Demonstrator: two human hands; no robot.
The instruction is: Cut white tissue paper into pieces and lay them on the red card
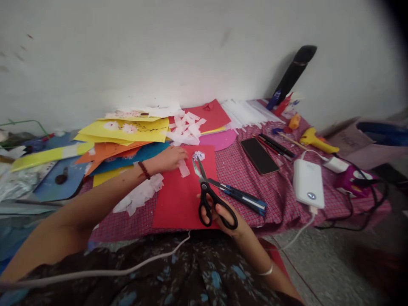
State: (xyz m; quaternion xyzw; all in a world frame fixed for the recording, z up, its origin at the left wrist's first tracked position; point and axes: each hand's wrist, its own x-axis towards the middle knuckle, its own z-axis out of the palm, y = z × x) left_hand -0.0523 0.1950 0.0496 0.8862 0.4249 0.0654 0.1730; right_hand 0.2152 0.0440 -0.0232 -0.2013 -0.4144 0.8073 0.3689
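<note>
My right hand [219, 212] grips a pair of black-handled scissors [204, 185], fingers through the loops, blades pointing away from me and slightly parted. Over the top left of a red paper sheet [178, 199], the fingers of my left hand [170, 158] are closed on a small white paper strip [184, 169]. A crumpled white paper flower with bluish marks [199, 156] lies on the red sheet by the scissor tips. Just beyond my left hand is a heap of white paper pieces [186, 127]. A blue box cutter [242, 197] rests right of the scissors.
Stacked yellow sheets [127, 129] and a white paper bundle [140, 195] lie left. On the checked cloth [229, 163] to the right are a phone [259, 156], pens [277, 146], a white power bank [308, 182] and a yellow glue gun [318, 141]. A cable [127, 272] crosses my lap.
</note>
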